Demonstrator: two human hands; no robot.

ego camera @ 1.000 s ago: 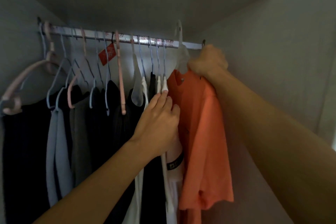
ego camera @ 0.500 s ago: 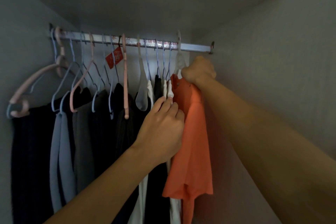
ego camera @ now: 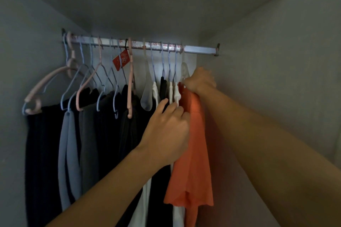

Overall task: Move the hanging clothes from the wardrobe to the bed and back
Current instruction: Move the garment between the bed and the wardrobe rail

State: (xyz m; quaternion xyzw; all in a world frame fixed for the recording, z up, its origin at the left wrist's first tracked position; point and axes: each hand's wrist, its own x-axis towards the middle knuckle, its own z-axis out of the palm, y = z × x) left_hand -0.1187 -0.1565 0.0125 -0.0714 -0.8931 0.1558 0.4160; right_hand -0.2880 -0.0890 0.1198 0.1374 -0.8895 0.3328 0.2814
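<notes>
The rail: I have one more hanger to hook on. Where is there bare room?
The rail is bare at its right end, between the clear hanger of the orange shirt, gripped by the right hand, and the bracket. Leftward, hooks crowd it; the left hand presses among those clothes.

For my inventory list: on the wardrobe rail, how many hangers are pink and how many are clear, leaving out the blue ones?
Pink plastic hangers: 3
Clear plastic hangers: 2
Total: 5
</notes>
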